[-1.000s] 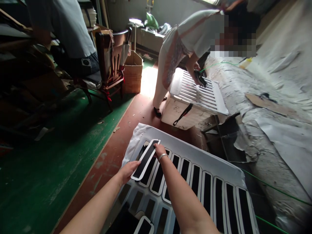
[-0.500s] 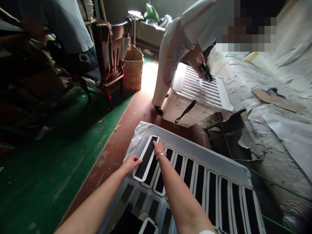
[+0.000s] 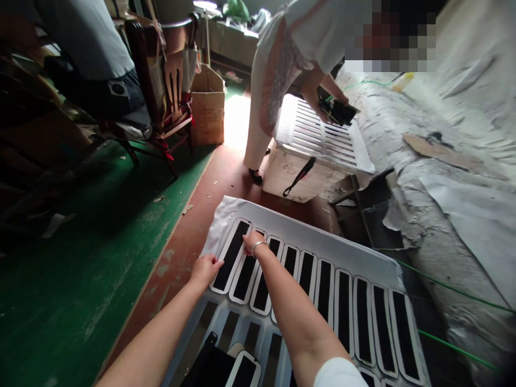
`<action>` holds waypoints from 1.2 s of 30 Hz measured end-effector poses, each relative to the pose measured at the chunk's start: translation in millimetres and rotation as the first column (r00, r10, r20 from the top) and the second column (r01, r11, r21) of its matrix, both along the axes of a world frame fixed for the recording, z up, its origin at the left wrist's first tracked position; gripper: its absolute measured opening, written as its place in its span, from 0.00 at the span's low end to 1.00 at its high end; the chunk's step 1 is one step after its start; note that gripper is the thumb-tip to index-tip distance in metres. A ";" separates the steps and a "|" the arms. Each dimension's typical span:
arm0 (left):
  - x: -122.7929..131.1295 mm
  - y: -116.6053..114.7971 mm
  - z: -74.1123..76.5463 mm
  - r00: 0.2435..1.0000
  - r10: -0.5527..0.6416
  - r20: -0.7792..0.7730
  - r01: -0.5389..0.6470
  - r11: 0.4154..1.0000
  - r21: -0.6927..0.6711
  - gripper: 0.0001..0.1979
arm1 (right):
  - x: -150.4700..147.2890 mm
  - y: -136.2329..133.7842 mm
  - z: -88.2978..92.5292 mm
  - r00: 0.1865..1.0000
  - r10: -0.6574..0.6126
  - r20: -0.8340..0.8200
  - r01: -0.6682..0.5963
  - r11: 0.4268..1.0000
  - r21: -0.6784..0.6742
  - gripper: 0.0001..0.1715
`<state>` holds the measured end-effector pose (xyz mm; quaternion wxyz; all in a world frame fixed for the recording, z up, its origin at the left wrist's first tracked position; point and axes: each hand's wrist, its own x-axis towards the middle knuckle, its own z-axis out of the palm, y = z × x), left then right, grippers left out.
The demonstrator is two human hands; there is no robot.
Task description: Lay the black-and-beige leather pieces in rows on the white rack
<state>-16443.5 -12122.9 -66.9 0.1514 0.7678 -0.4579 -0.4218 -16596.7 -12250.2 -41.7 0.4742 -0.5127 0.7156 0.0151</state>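
Note:
A long black panel with a rounded white border point(image 3: 231, 257) lies at the far left end of a row of similar panels. My left hand point(image 3: 205, 270) pinches its left edge, thumb on top. On the opposite long edge, near the upper end, my right hand point(image 3: 253, 243) has its fingers closed; they partly cover the neighbouring panel. The row point(image 3: 364, 320) rests on a large white slatted surface with a raised white rim point(image 3: 306, 228). Below my hands lie a dark folded piece point(image 3: 209, 365) and another white-bordered panel point(image 3: 244, 371).
A co-worker point(image 3: 302, 54) bends over a white slatted crate point(image 3: 298, 180), holding dark pieces. Another person sits on a wooden chair point(image 3: 173, 80) at the left. A cardboard box point(image 3: 207, 115) stands behind it. A wrapped bulky mass point(image 3: 443, 123) and green cords point(image 3: 455, 349) are on the right.
The panel between my hands was raised and tilted; it now lies flat in line with the row. Both hands lowered with it. The co-worker's dark pieces are turned differently.

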 end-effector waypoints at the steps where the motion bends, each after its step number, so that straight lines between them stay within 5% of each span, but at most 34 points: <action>1: 0.8 -1.3 -0.4 1.000 -0.005 -0.023 0.007 0.999 0.054 0.13 | 0.1 -1.2 -0.9 1.000 -0.002 0.006 0.002 1.000 0.006 0.14; 6: 7.3 -12.7 -1.3 0.994 -0.030 -0.105 0.051 0.978 0.200 0.16 | -9.2 -0.6 -5.4 0.994 -0.056 0.091 0.052 0.998 0.045 0.11; 19: 0.8 -0.6 8.8 0.999 -0.034 0.041 0.031 0.996 0.079 0.17 | -3.8 -5.8 -19.0 0.987 -0.114 0.112 0.106 0.992 0.069 0.13; 27: 1.3 -4.1 9.8 0.997 -0.066 0.051 0.061 0.993 0.100 0.17 | -3.2 -12.0 -23.9 0.997 -0.065 0.043 0.060 0.993 0.100 0.14; 31: -1.8 3.1 6.6 0.978 -0.085 0.189 0.084 0.996 0.017 0.16 | -0.6 -11.9 -28.2 0.999 -0.005 0.035 0.001 0.995 0.096 0.16; 36: -4.1 10.2 -0.1 0.960 -0.076 0.271 0.091 0.995 -0.041 0.17 | -5.9 -13.3 -14.2 0.993 0.108 -0.049 -0.109 0.994 -0.020 0.19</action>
